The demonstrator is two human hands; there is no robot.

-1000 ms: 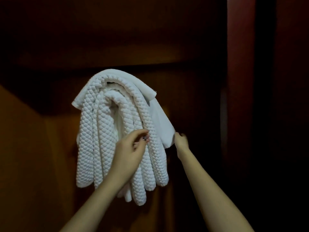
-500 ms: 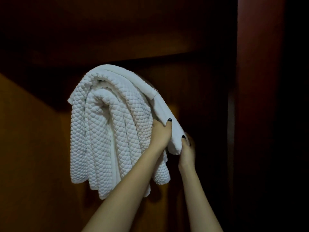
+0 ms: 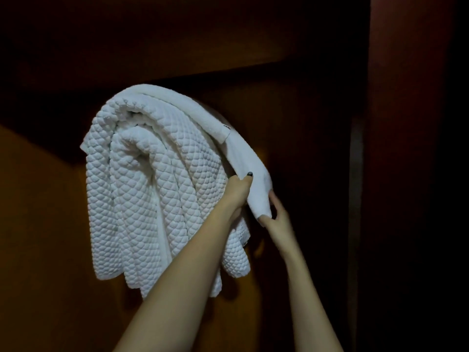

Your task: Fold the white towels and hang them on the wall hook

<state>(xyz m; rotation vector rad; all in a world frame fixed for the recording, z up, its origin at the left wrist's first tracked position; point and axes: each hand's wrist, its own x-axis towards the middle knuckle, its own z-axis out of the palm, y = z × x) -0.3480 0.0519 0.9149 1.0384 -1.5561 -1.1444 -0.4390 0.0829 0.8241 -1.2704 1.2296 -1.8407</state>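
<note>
White towels (image 3: 157, 194) hang down mid-frame; left hand (image 3: 238, 190) fingers grip the smooth towel (image 3: 243, 151) edge, right hand (image 3: 276, 217) fingers pinch its corner just below.

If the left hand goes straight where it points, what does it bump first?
The smooth towel that the left hand grips; probably the dark wall behind it, but depth is unclear.

hook buried somewhere under the white towels (image 3: 152, 189), fingers of the left hand (image 3: 237, 193) tucked behind the folds, both forearms (image 3: 177, 288) cut by the bottom edge, small label (image 3: 226, 127) unreadable, far right lost in shadow
</note>
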